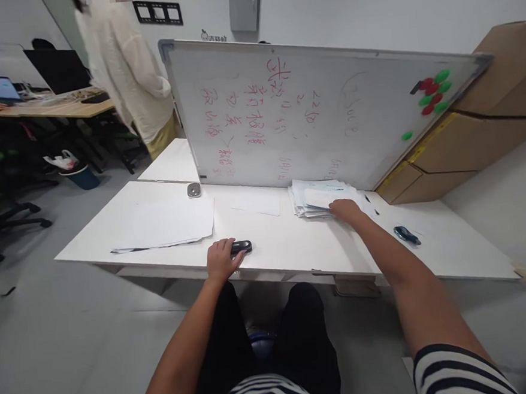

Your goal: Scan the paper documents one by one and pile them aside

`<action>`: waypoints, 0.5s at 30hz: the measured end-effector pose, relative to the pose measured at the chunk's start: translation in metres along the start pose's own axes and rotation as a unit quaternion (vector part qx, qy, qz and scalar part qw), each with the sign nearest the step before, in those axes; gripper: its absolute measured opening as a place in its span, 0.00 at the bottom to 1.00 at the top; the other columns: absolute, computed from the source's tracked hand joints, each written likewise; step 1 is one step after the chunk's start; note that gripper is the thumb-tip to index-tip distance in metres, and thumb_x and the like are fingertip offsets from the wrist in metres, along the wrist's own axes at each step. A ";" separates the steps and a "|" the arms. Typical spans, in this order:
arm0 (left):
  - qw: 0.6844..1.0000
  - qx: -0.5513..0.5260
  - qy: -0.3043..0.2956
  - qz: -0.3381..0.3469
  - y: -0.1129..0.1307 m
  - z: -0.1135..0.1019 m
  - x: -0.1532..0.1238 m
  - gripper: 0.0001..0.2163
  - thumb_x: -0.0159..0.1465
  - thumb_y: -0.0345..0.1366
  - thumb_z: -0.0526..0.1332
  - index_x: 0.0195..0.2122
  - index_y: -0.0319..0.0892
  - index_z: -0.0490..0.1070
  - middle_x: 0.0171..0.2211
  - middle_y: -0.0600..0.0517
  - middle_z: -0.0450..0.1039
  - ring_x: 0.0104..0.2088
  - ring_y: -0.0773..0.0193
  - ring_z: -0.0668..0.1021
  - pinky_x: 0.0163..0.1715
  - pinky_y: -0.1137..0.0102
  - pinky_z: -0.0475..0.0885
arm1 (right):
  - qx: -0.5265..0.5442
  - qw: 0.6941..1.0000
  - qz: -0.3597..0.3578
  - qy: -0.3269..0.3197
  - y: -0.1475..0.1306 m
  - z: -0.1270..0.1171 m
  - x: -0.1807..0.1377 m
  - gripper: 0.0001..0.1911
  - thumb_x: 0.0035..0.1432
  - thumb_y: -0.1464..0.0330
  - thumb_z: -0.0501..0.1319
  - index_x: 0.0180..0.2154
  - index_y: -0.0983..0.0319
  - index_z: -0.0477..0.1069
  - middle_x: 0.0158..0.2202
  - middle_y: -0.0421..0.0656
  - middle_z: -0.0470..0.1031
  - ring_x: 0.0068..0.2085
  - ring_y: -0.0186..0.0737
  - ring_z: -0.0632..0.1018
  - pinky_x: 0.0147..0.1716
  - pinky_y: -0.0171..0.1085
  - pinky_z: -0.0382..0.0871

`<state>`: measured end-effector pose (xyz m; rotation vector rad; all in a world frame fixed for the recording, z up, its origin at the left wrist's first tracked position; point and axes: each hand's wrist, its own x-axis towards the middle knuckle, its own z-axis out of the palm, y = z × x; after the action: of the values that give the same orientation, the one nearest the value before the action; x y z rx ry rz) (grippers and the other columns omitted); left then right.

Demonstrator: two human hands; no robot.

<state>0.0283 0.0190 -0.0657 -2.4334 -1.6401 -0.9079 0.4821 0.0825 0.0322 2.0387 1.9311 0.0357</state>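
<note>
Near the front edge of the white table, my left hand (222, 258) is closed around one end of a black stapler (243, 246). My right hand (343, 208) reaches forward to a stack of papers (300, 205) below the whiteboard. Its fingers pinch the near edge of the top sheet (319, 196); the thumb is partly hidden. Left of the stapler lies a wide pile of large white sheets (165, 222). One thin sheet (261, 205) lies flat between that pile and the stack.
A whiteboard (239, 114) with red writing leans at the table's back, beside cardboard boxes (502, 132). A small silvery box (193, 190) stands back left, a dark blue object (407, 235) at right. A person (123, 68) stands beyond the table, near a bin (81, 176).
</note>
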 end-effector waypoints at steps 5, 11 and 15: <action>1.000 -0.001 -0.005 -0.004 0.001 -0.002 0.000 0.20 0.61 0.50 0.57 0.49 0.44 0.69 0.42 0.42 0.73 0.43 0.50 0.73 0.44 0.59 0.64 | -0.014 1.000 -0.004 -0.015 -0.004 -0.004 -0.003 0.10 0.54 0.77 0.58 0.39 0.68 0.75 0.41 0.59 0.76 0.42 0.50 0.77 0.38 0.41 0.65; 1.000 -0.003 -0.004 -0.004 0.000 -0.001 -0.001 0.20 0.61 0.51 0.57 0.49 0.44 0.69 0.42 0.42 0.73 0.43 0.49 0.73 0.44 0.59 0.64 | -0.012 0.999 0.044 0.019 -0.005 -0.011 -0.011 0.15 0.63 0.71 0.50 0.46 0.68 0.71 0.44 0.60 0.75 0.42 0.51 0.77 0.36 0.42 0.65; 1.000 -0.011 -0.004 -0.004 0.000 -0.001 -0.002 0.20 0.61 0.50 0.57 0.49 0.43 0.69 0.42 0.42 0.73 0.43 0.49 0.72 0.44 0.59 0.64 | 0.009 0.994 0.066 0.084 -0.009 -0.022 -0.021 0.20 0.66 0.64 0.46 0.45 0.67 0.72 0.42 0.59 0.76 0.43 0.52 0.77 0.37 0.42 0.66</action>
<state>0.0271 0.0176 -0.0660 -2.4494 -1.6529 -0.9236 0.4666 0.0667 0.0550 2.2366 1.8949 0.2292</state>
